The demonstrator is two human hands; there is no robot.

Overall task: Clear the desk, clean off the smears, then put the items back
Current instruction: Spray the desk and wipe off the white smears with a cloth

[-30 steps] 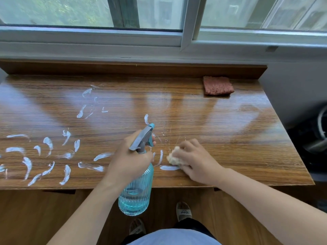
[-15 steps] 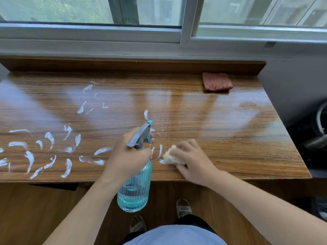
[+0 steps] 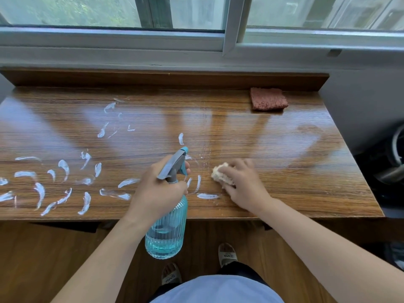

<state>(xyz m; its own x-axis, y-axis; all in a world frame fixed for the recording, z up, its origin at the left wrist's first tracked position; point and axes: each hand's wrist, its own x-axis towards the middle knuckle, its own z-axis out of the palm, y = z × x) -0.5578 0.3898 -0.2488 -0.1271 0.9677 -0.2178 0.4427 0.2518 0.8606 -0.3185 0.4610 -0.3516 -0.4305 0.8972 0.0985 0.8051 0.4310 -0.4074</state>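
The wooden desk [image 3: 262,138] carries several white smears [image 3: 63,169] over its left half and near the front middle. My left hand [image 3: 157,189] grips the neck of a ribbed blue spray bottle [image 3: 166,232], held over the front edge with its nozzle pointing across the desk. My right hand [image 3: 242,182] presses a crumpled pale cloth [image 3: 220,173] onto the desk just right of the nozzle, fingers curled over it. A white streak [image 3: 207,196] lies just below the cloth.
A folded reddish-brown cloth [image 3: 268,99] lies at the back right, by the raised wooden ledge [image 3: 164,77] under the window. A dark object with a hose [image 3: 389,162] stands beyond the desk's right edge. My slippered feet [image 3: 227,254] are on the wooden floor.
My right hand has moved the pale cloth a little away from me and to the right, uncovering the white streak. The spray bottle has stayed nearly in place.
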